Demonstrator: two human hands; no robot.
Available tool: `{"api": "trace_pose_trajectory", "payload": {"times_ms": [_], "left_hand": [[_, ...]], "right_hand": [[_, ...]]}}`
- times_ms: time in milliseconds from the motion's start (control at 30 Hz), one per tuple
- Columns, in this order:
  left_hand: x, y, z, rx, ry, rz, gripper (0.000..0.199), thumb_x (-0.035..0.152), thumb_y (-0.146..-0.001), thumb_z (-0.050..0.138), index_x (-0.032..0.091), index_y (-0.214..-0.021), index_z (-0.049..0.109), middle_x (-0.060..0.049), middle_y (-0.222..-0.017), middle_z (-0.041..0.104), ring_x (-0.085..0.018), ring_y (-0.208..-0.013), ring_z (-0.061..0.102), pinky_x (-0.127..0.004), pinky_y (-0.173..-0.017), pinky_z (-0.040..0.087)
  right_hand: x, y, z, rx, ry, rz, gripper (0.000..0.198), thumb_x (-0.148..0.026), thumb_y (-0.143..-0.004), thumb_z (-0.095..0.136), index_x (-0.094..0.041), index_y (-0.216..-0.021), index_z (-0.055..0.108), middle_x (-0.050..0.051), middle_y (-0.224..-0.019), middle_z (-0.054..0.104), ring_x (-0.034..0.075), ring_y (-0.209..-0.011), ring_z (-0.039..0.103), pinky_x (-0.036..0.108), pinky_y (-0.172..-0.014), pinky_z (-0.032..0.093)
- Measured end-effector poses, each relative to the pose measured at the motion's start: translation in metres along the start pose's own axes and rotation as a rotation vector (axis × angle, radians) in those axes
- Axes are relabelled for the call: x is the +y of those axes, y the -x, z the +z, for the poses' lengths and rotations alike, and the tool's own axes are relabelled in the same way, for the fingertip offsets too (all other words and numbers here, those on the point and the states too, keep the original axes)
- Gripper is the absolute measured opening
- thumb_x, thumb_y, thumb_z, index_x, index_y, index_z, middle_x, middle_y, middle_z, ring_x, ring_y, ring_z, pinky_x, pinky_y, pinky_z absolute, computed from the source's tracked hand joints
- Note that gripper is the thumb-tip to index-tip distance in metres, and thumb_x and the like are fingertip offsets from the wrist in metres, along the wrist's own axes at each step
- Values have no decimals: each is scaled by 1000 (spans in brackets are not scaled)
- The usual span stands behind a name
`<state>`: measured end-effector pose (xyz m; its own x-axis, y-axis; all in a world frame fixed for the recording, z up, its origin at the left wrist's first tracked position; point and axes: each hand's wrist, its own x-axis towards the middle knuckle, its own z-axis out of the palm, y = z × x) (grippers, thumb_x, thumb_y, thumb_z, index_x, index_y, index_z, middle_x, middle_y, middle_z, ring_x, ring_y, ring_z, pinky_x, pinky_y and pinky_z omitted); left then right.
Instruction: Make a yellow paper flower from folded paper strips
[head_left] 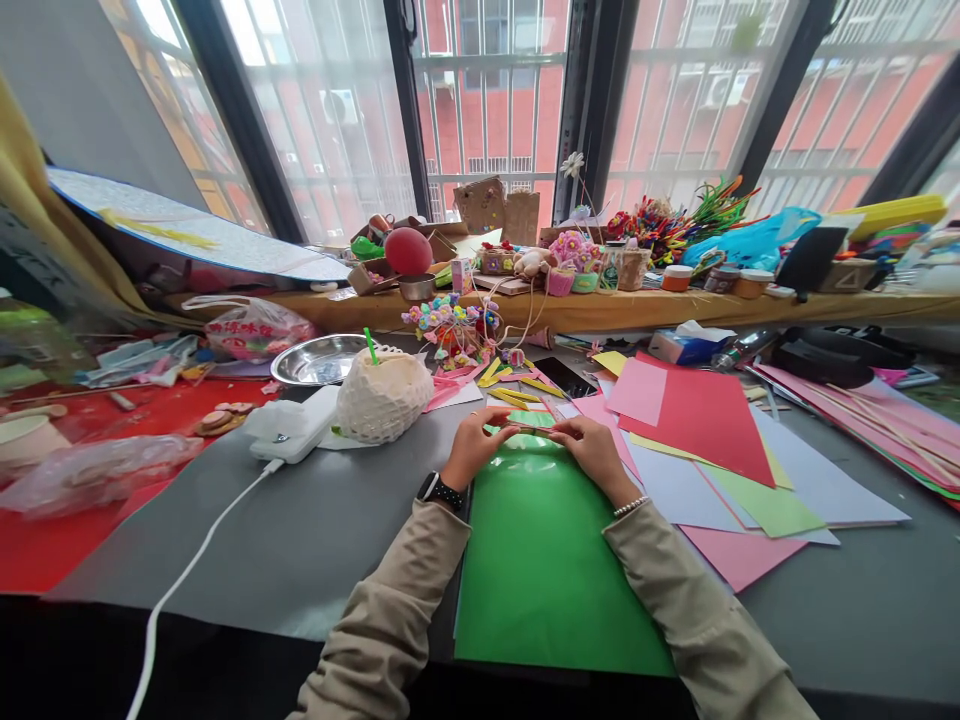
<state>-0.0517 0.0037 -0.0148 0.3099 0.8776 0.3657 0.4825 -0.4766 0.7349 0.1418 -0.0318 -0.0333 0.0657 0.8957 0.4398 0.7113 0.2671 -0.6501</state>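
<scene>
My left hand (472, 450) and my right hand (596, 455) are both closed in a pinch. Between their fingertips runs a thin, narrow strip (531, 430), which looks like pinkish paper; its exact kind is too small to make out. Below the hands lies a glossy green sheet (555, 570) on the grey tabletop. Just beyond the fingers are folded yellow paper strips (514, 398) and a dark phone (568, 378). Loose red paper (709, 420) and other coloured sheets overlap to the right of my right hand.
Left of my hands stand a net-wrapped coconut (386, 400) with a green straw, a metal bowl (300, 362) and a white power adapter (292, 430) with a cable. Handmade flowers (457, 325) sit behind. Craft supplies crowd the window ledge (585, 318). Coloured sheets (847, 400) are stacked far right.
</scene>
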Motion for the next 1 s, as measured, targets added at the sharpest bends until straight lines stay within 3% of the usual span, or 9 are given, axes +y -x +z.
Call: {"api": "trace_pose_trajectory", "payload": {"times_ms": [233, 367, 567, 667, 833, 1000], "left_hand": [[-4, 1, 0, -36, -132, 15, 20, 31, -70, 58, 16, -83, 64, -6, -82, 65, -16, -78, 58, -27, -70, 45], [-5, 3, 2, -23, -220, 33, 19, 30, -70, 58, 17, -83, 64, -6, -84, 64, -18, -82, 56, -30, -76, 43], [-5, 1, 3, 0, -241, 55, 28, 31, -70, 58, 17, -95, 62, -9, -96, 61, -20, -92, 54, -33, -83, 41], [-7, 1, 4, 41, -259, 76, 27, 31, -74, 53, 18, -96, 61, -9, -96, 61, -21, -93, 53, -34, -84, 41], [-7, 2, 4, 110, -276, 97, 25, 22, -78, 45, 19, -99, 59, -8, -99, 59, -19, -93, 53, -33, -84, 41], [13, -30, -4, 50, -249, 85, 24, 22, -75, 47, 16, -95, 59, -7, -96, 62, -16, -81, 57, -27, -77, 43]], "right_hand": [[1, -1, 1, -85, 49, -42, 18, -32, -74, 54, -17, -78, 65, 5, -75, 66, 17, -71, 58, 29, -65, 44], [6, -3, -3, -25, 125, -28, 19, -31, -76, 51, -17, -75, 64, 5, -75, 65, 18, -74, 57, 31, -68, 43], [16, -1, -18, -51, 398, -41, 22, -26, -71, 56, -15, -89, 62, 9, -91, 62, 22, -90, 53, 33, -76, 39], [11, 0, -27, -123, 539, -48, 31, -26, -68, 59, -14, -96, 60, 12, -97, 60, 25, -94, 51, 34, -76, 39], [-4, -5, -29, -274, 683, -48, 28, -24, -70, 56, -16, -96, 60, 13, -99, 60, 28, -95, 51, 37, -73, 39], [0, -11, -18, -242, 626, -101, 19, -21, -75, 49, -19, -87, 64, 10, -92, 62, 25, -89, 53, 34, -70, 39]]}}
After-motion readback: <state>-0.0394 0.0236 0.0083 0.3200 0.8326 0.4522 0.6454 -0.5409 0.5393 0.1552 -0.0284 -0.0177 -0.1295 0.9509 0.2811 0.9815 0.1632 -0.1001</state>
